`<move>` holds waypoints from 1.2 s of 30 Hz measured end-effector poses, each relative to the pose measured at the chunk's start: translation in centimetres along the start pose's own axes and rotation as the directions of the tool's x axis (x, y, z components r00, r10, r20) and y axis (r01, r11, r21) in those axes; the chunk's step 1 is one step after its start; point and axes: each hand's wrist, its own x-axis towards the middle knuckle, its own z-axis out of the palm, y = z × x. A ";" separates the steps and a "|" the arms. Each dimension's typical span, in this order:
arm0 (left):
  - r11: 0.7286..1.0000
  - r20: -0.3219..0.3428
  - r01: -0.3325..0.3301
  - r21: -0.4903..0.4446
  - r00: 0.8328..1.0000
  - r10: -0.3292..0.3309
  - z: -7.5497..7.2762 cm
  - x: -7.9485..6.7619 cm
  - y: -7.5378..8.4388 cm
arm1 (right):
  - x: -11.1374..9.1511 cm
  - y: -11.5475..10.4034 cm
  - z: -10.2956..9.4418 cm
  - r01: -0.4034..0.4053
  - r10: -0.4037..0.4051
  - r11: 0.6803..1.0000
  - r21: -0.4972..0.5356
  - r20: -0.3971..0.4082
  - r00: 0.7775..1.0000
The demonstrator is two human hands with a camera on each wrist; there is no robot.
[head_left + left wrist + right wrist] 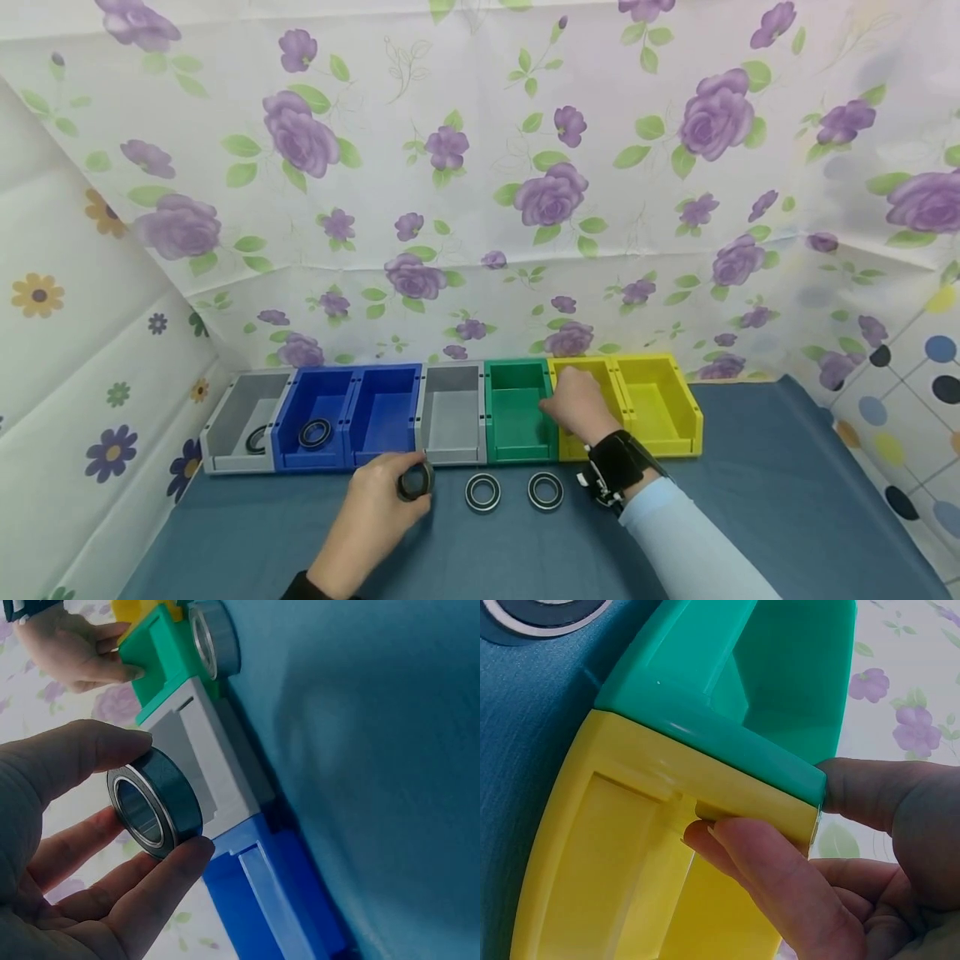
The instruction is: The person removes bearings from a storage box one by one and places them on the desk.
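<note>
My left hand [378, 500] pinches a ball bearing [169, 799] between thumb and fingertips, tilted on edge, just in front of the bins' front edge. My right hand [581, 407] reaches over the left yellow bin [576, 450]. In the right wrist view, its thumb lies on the green bin's side and its fingers [761, 862] on the yellow wall, pinching the two adjoining walls. The green bin [517, 454] stands left of that hand. Two bearings, one [482, 492] before the right grey bin and another [545, 491] before the green bin, lie flat on the cloth.
The row continues with a right grey bin [454, 457], two blue bins [382, 375] and a far-left grey bin [240, 464]. One bearing [314, 433] lies in the left blue bin, another [257, 440] in the far-left grey one. Flowered sheeting [480, 167] rises behind.
</note>
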 end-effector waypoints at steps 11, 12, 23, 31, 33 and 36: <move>1.000 0.142 0.023 -0.001 0.990 -0.022 1.4 0.1 -0.3 | 0.1 0.0 0.2 -0.003 0.003 1.000 -0.005 -0.002 1.000; 1.000 0.148 0.023 0.003 0.989 -0.023 1.6 0.1 -0.3 | 0.1 0.1 0.2 -0.005 0.005 1.000 -0.003 -0.002 1.000; 0.998 0.222 0.028 0.062 0.974 -0.042 2.3 0.5 -0.5 | 0.2 0.2 0.2 0.005 -0.005 1.000 0.004 -0.008 1.000; 0.996 0.259 -0.007 0.083 0.966 -0.014 2.8 0.8 -0.7 | 0.2 0.2 0.2 0.001 -0.001 1.000 0.001 -0.003 1.000; 0.996 0.270 -0.018 0.084 0.963 -0.006 2.9 0.9 -0.7 | 0.2 0.2 0.2 0.003 -0.003 1.000 -0.002 -0.004 1.000; 0.996 0.289 -0.020 0.086 0.957 -0.006 3.0 1.0 -0.8 | 0.2 0.2 0.2 0.004 -0.004 1.000 -0.004 -0.005 1.000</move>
